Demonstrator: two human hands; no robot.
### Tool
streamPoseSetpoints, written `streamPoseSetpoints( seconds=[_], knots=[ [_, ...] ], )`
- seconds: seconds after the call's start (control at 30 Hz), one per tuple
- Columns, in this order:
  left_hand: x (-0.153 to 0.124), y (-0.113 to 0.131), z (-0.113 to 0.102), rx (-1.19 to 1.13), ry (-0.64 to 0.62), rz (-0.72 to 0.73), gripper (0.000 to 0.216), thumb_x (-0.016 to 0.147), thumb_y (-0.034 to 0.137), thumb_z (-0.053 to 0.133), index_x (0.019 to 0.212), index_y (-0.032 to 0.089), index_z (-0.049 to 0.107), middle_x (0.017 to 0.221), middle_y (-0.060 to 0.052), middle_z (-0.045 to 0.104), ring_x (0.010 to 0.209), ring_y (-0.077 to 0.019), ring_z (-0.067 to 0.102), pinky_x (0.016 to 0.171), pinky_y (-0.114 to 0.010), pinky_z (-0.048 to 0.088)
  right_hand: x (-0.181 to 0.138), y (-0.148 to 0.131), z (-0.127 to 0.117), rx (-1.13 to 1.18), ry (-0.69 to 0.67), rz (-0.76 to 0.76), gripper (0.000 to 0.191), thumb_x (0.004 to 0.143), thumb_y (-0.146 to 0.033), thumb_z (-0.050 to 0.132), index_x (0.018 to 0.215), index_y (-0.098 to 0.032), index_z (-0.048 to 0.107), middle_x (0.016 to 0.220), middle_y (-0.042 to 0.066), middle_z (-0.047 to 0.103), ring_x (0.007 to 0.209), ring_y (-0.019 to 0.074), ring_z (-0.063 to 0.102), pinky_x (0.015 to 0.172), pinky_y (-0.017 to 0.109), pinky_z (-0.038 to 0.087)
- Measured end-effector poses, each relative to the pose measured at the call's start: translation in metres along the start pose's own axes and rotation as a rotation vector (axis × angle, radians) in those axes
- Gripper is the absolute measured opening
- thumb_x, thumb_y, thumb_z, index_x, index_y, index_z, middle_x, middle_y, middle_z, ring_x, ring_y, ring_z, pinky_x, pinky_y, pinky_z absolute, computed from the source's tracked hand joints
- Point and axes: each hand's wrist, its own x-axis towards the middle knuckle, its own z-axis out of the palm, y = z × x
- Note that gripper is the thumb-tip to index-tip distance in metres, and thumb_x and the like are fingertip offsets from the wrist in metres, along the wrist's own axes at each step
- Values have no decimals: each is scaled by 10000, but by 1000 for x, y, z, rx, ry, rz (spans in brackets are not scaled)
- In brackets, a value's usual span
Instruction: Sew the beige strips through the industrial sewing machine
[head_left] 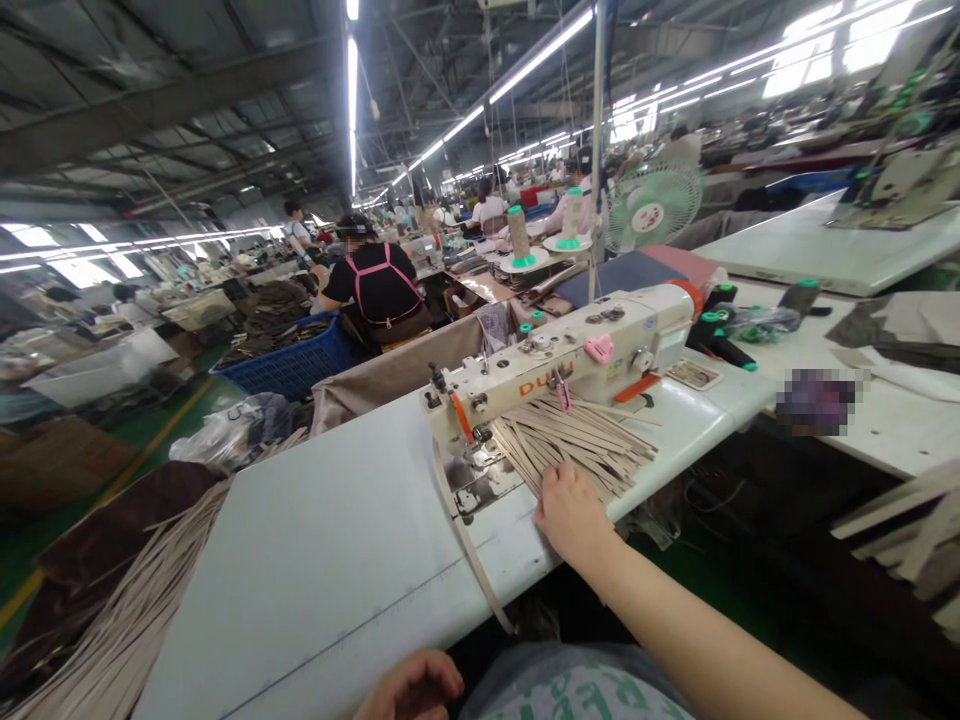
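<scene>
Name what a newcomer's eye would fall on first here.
Probably the white sewing machine with orange lettering, mid-picture, and the spread of beige strips in front of it, the right hand at their near edge. Then the green fan behind the machine and the blue basket at left.

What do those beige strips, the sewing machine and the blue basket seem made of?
Strips: perhaps leather or imitation leather; matte, thin, one curving softly.
Sewing machine: probably painted metal; smooth, cream, softly shining.
Basket: likely plastic; evenly blue, with a gridded, moulded-looking wall.

Two hands [574, 515], one orange-lettered sewing machine [555, 365], two disc-mounted thread cones [519, 236], one green fan [651, 215]
</scene>
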Motion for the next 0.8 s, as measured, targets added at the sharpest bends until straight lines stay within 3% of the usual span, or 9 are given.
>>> streamPoseSetpoints(
  seconds=[0.1,0.27,0.47,0.63,0.8],
  knots=[
    [-1,3,3,-4,1,-7,766,685,933,912,1101,302,787,1162,-145,641,1105,-357,571,999,-497,428,1,-3,3,-10,-1,6,162,1017,-101,662,1158,-73,738,1184,261,751,1129,378,756,965,417,593],
    [-6,15,7,15,18,-23,750,708,912,918,1112,293,786,1141,-130,634,1091,-338,561,987,-472,430,8,-5,8,-28,5,17,310,1018,44,484,1163,-48,743,1102,269,778,1029,340,788,872,386,612],
    [-7,16,11,-12,12,-7,725,727,882,931,1108,280,795,1135,-131,644,1064,-322,557,962,-454,432,14,-5,6,-34,11,-1,347,1012,71,453,1145,-15,761,1078,289,786,999,347,814,850,388,628],
    [-8,12,16,-26,11,-1,726,731,878,933,1111,274,802,1110,-128,647,1018,-303,558,909,-434,429,14,-6,-2,0,9,15,385,1042,58,394,1161,7,756,1134,330,770,1105,396,799,914,433,612],
    [-7,9,14,-4,7,10,720,753,881,917,1111,267,806,1133,-139,668,1055,-322,585,947,-454,441,18,0,-10,136,-49,51,335,1061,29,455,1247,-27,729,1252,318,768,1165,366,794,951,407,599]
  ],
)
